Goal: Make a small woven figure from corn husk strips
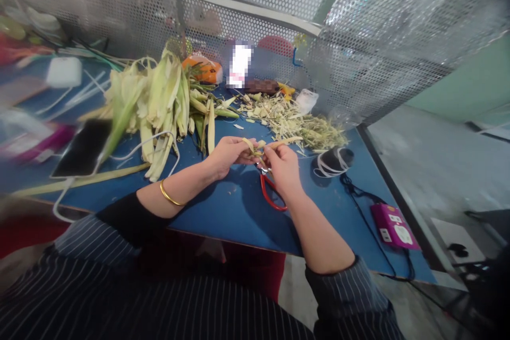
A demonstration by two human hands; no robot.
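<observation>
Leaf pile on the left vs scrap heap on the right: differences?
The leaf pile holds long, whole pale-green blades; the scrap heap is short, thin shreds. The leaf pile stands taller; the scrap heap lies low and spread out. Both lie on the blue table, beyond the leaf strip that left hand and right hand pinch.

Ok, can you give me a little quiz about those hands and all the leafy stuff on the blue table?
1. True or false: the red-handled metal scissors sit just under the right hand.
2. What do the left hand and the right hand pinch between them? A: a flat black phone. B: a pale yellow leaf strip. C: a white cable.
3. Fill in: the thin gold bangle is on the ___ wrist, on the same side as the heap of long yellow-green leaves.
Key: 1 true; 2 B; 3 left.
</observation>
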